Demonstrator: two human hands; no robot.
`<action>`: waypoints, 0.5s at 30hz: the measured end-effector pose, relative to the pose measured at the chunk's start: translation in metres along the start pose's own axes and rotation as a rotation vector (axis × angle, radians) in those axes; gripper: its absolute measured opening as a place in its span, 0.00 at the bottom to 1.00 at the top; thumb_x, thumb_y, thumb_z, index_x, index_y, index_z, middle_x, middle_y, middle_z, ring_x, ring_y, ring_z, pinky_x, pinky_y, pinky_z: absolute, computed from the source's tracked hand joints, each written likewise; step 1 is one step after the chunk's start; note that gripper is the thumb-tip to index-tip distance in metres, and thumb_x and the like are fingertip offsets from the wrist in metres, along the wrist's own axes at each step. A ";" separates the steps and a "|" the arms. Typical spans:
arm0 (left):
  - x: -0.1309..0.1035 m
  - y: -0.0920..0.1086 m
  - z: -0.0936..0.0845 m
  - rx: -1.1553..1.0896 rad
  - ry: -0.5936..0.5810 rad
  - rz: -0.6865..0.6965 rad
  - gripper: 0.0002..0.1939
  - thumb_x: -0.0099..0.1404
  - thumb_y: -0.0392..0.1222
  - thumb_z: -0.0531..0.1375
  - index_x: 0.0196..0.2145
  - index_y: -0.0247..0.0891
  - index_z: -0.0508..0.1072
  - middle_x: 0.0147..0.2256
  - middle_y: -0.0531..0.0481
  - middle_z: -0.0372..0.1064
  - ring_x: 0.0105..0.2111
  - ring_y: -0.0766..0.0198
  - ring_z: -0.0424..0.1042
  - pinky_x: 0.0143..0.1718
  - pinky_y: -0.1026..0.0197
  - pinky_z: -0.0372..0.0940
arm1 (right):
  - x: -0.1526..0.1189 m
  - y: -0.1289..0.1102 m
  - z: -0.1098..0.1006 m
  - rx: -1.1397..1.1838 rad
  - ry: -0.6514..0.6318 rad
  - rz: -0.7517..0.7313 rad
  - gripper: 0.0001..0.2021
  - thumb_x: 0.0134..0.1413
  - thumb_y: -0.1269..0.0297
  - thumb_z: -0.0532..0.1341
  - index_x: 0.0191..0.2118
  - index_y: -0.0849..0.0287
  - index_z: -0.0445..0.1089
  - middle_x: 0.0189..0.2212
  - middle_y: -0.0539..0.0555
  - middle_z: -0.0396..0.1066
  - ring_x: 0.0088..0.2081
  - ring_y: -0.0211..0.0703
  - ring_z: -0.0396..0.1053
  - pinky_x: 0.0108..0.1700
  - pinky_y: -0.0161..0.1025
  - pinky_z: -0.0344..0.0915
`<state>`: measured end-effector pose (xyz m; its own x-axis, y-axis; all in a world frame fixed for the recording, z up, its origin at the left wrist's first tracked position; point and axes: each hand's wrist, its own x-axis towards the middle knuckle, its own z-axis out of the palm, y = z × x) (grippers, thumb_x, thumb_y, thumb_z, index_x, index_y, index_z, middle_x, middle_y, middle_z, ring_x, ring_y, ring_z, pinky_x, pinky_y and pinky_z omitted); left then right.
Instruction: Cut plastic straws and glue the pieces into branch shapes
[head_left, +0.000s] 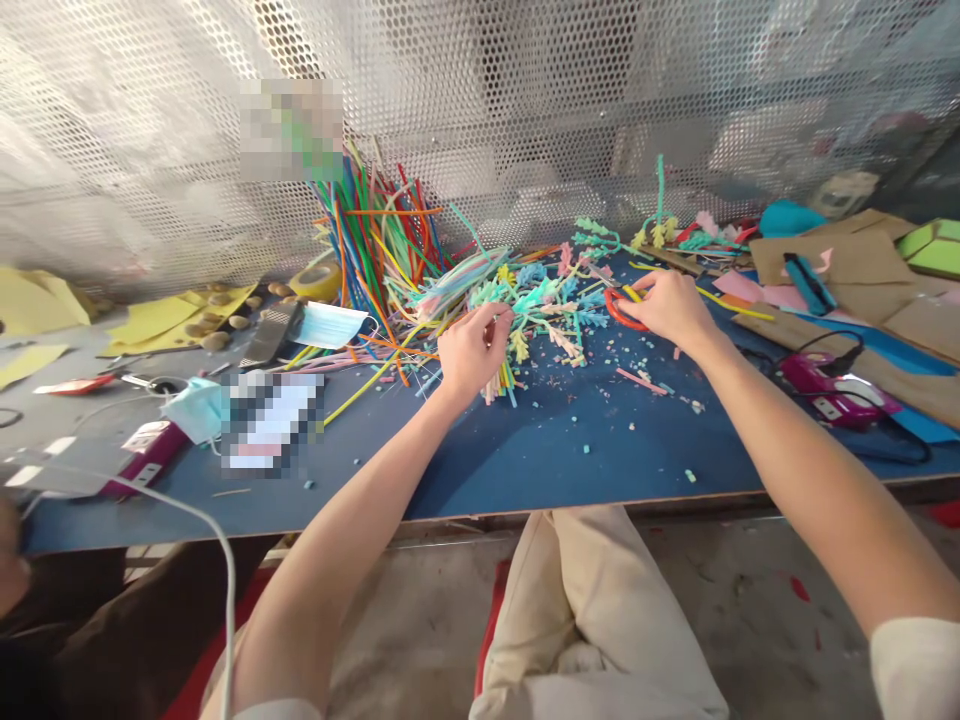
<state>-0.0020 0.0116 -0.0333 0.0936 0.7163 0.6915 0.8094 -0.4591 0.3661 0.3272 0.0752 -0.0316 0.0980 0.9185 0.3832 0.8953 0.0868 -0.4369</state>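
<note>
My left hand [474,348] is closed in a pinch over a heap of trimmed pipe cleaners, its fingertips on a mint-green pipe cleaner piece [538,296]. My right hand [673,308] is closed around the red-orange handles of a pair of scissors [624,312]. The blades point up and left, toward the heap, apart from my left hand. Around the mint piece lie pink, yellow and blue pipe cleaner sprigs [564,342]. Short cut ends show below my left hand.
A tall bundle of pipe cleaners [375,240] stands behind. Leftward are face masks [332,325], a tape roll [315,281], a phone [274,425] and a purple power strip [146,458]. Rightward are another power strip [832,390] and cardboard [832,255]. A cable [225,560] hangs over the edge; a person sits left.
</note>
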 end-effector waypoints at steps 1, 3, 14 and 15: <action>0.000 0.000 -0.001 -0.006 0.015 0.003 0.19 0.80 0.52 0.53 0.44 0.43 0.81 0.29 0.51 0.76 0.29 0.64 0.74 0.33 0.62 0.60 | 0.001 0.002 0.000 0.002 0.014 -0.001 0.18 0.52 0.53 0.73 0.42 0.61 0.79 0.34 0.63 0.81 0.38 0.59 0.79 0.44 0.49 0.71; 0.000 0.000 -0.002 -0.011 0.043 0.004 0.19 0.81 0.53 0.52 0.45 0.43 0.81 0.30 0.51 0.76 0.29 0.65 0.73 0.34 0.61 0.61 | 0.002 0.005 0.002 0.023 0.057 -0.017 0.20 0.52 0.56 0.73 0.47 0.62 0.77 0.38 0.64 0.82 0.41 0.60 0.79 0.47 0.50 0.72; 0.001 -0.004 0.002 -0.165 0.175 -0.080 0.20 0.81 0.54 0.53 0.44 0.41 0.79 0.33 0.51 0.77 0.25 0.68 0.64 0.33 0.61 0.61 | 0.000 0.010 -0.001 0.221 0.267 -0.090 0.23 0.56 0.38 0.68 0.33 0.53 0.66 0.30 0.56 0.75 0.32 0.51 0.73 0.39 0.48 0.69; 0.002 -0.005 0.003 -0.193 0.182 -0.085 0.19 0.80 0.54 0.53 0.44 0.40 0.79 0.32 0.51 0.76 0.23 0.68 0.62 0.31 0.61 0.59 | -0.001 0.010 0.000 0.236 0.289 -0.146 0.23 0.54 0.38 0.69 0.36 0.52 0.66 0.31 0.56 0.74 0.32 0.51 0.72 0.39 0.49 0.70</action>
<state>-0.0043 0.0170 -0.0363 -0.0901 0.6582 0.7474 0.6830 -0.5054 0.5274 0.3359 0.0751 -0.0360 0.1258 0.7465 0.6534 0.7879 0.3250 -0.5230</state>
